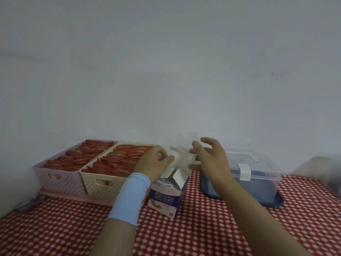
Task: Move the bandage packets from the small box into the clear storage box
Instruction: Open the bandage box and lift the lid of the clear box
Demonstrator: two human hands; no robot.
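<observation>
Transfer apparently unstarted | small box (166, 198) open, packets (166, 182) inside | left hand (153, 163) pinches flap (181, 157) | right hand (210, 159) alongside, grip unclear | clear storage box (258, 174) right of small box, latched

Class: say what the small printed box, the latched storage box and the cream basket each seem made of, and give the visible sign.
Small printed box: likely thin card, matt; its flaps fold in sharp creases. Storage box: clear glossy plastic; its walls are see-through. Cream basket: probably moulded plastic; regular perforated weave pattern.
</observation>
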